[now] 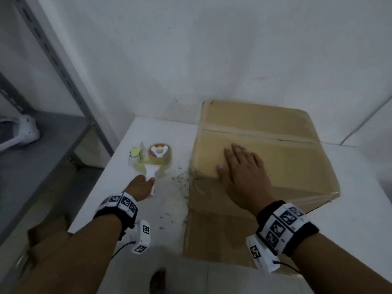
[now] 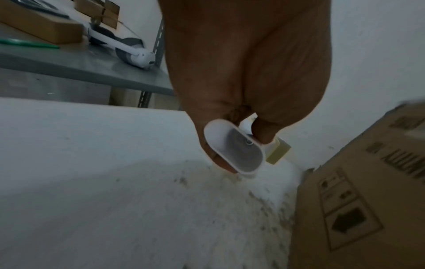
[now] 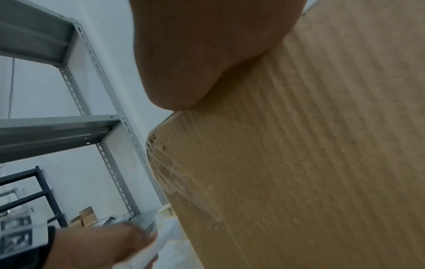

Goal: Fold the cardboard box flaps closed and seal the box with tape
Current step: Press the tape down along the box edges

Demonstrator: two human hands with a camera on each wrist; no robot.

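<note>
The brown cardboard box (image 1: 275,158) stands on the white table (image 1: 161,209) with its top flaps folded flat and a tape strip along the centre seam. My right hand (image 1: 244,175) lies flat on the near flap by the box's left edge, fingers straight; in the right wrist view the palm (image 3: 207,54) presses the cardboard (image 3: 322,145). A white and yellow tape dispenser (image 1: 158,158) with a clear tape roll lies left of the box. My left hand (image 1: 141,186) grips its white handle (image 2: 234,149), fingers curled round it.
A grey metal shelf rack (image 1: 53,132) stands to the left, with a white device (image 1: 19,132) on it. Cardboard crumbs (image 1: 182,181) litter the table between dispenser and box. A white wall (image 1: 212,49) is close behind. The box's side (image 2: 368,200) carries printed symbols.
</note>
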